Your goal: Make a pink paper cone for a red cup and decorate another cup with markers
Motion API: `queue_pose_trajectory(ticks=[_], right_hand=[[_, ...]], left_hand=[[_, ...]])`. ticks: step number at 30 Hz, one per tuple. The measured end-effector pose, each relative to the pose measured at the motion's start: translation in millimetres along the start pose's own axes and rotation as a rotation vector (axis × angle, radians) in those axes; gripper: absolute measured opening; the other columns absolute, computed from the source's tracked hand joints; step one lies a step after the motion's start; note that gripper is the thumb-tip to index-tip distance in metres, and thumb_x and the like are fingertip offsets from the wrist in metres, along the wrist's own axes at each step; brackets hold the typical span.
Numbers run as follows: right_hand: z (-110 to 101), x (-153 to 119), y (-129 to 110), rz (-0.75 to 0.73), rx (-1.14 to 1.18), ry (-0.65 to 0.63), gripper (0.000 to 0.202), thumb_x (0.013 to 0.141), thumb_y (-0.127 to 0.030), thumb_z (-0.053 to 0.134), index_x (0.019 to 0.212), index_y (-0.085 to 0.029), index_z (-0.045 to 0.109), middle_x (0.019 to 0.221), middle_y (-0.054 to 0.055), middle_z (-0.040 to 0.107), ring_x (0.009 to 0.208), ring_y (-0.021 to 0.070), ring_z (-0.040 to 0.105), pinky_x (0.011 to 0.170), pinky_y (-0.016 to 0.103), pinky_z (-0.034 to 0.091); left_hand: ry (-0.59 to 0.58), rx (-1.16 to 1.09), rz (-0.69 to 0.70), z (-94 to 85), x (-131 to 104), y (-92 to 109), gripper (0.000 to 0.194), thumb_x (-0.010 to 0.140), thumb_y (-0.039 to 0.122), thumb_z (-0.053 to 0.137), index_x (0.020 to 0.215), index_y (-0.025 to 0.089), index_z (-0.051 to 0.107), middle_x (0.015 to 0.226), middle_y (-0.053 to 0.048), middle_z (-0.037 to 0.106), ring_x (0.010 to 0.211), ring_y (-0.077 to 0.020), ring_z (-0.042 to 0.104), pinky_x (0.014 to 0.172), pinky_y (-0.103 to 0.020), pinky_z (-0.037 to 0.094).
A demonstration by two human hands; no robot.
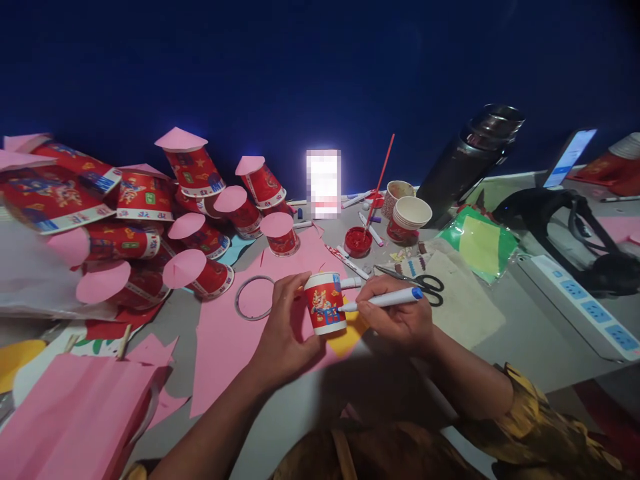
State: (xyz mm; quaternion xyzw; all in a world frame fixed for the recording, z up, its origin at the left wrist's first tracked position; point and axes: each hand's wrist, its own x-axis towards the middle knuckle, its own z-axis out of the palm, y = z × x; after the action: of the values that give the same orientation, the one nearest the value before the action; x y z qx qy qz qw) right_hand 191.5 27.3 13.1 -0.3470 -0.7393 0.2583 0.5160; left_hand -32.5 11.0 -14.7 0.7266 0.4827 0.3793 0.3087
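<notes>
A red paper cup (325, 303) with a white rim and blue and yellow prints is held upright by my left hand (286, 337), its fingers and thumb around the cup's left side. My right hand (397, 319) grips a white marker (395, 298) with a blue end, its tip at the blue marks on the cup's front. Beneath the hands lie a pink paper sheet (220, 360) and a yellow piece of paper (353, 333). A grey ring (239, 298) rests on the pink sheet, left of the cup.
Red cups with pink cone tops (193, 170) crowd the left. Behind my hands are a red paint pot (358, 243), stacked cups (411, 217) and a lit phone (323, 183). Black-handled scissors (430, 288), a dark flask (465, 160) and a power strip (583, 307) stand or lie right.
</notes>
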Motion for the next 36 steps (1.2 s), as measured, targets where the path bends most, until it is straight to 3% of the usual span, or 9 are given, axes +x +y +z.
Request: queue_pose_trajectory(ticks=[25,36], right_hand=[[-1.5,-1.7,-0.5,-0.007,0.006,0.013,0.014,0.086,-0.011,0.063,0.077,-0.02,0.069,0.064,0.0,0.069,0.053,0.0134,0.061,0.054,0.026,0.05],[2.7,-3.6,-1.1,-0.004,0.011,-0.012,0.013,0.088,-0.015,0.063,0.077,-0.021,0.069,0.067,0.002,0.073,0.058,0.0157,0.065,0.058,0.028,0.054]], left_hand=[[0.0,-0.009,0.027,-0.3,-1.4,-1.9,0.082,0.068,0.012,0.064,0.145,0.028,0.042,0.142,-0.01,0.048,0.133,-0.031,0.051,0.111,-0.053,0.051],[-0.006,-0.007,0.036,-0.7,-1.5,-1.1,0.084,0.067,0.01,0.064,0.146,0.028,0.041,0.142,-0.01,0.047,0.133,-0.03,0.051,0.111,-0.051,0.052]])
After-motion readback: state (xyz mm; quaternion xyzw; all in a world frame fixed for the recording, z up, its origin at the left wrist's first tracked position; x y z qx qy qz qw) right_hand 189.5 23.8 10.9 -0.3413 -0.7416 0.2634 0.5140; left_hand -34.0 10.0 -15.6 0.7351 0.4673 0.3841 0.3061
